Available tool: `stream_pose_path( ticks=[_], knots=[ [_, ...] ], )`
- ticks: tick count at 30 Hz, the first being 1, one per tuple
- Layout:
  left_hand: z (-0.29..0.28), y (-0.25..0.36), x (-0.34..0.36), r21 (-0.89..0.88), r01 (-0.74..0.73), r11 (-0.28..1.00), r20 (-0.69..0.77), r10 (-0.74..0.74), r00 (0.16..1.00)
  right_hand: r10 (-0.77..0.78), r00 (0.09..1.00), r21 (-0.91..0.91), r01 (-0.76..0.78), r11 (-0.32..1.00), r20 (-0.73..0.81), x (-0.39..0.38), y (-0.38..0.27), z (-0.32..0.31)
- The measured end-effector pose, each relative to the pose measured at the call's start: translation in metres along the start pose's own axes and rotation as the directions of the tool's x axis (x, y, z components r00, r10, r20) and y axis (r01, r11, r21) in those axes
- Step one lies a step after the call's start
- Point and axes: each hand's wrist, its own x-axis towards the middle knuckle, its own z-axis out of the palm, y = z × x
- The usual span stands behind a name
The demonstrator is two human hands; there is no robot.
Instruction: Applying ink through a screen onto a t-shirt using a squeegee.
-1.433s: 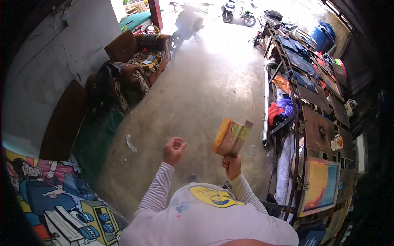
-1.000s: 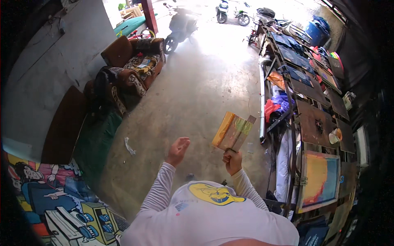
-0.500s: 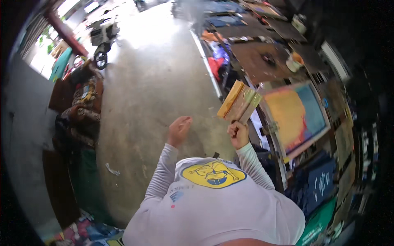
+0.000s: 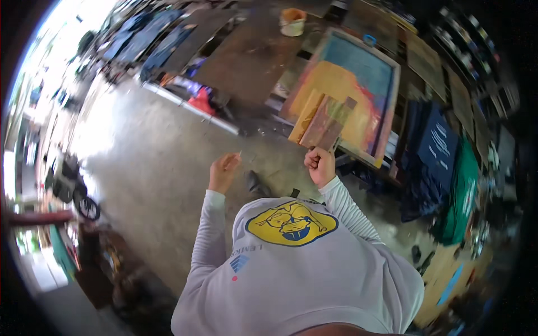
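- The right hand (image 4: 320,167) gripped the flat, rectangular, brown-and-yellow panel (image 4: 322,123) at its twelve o'clock, fingers closed.
- The left hand (image 4: 223,171) had loosely curled fingers; whether they held anything, I could not tell.
- Panel was grasped, not yet set down.

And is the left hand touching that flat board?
Apart. The head view shows floor between the left hand and the flat board, whose lower edge is in the right hand.
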Motion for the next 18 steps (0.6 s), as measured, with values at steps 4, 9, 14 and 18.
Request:
stream_pose_path(
  ticks=[4,9,14,18],
  knots=[
    [0.016,0.023,0.117,0.039,-0.129,0.991,0.173,0.12,0.978,-0.259,0.937,0.054,0.279,0.959,-0.233,0.013,-0.025,-0.007],
    [0.064,0.068,0.19,-0.036,-0.227,0.973,0.49,0.215,0.845,-0.35,0.782,-0.208,0.282,0.937,-0.515,0.013,-0.06,-0.031],
    [0.111,0.083,0.221,0.02,-0.347,0.938,0.756,0.212,0.619,-0.378,0.71,-0.293,0.247,0.924,-0.594,0.027,-0.089,-0.074],
    [0.146,0.093,0.235,0.052,-0.176,0.983,0.796,0.066,0.602,-0.534,0.651,-0.685,0.029,0.728,-0.54,0.071,-0.106,-0.116]
  ],
)
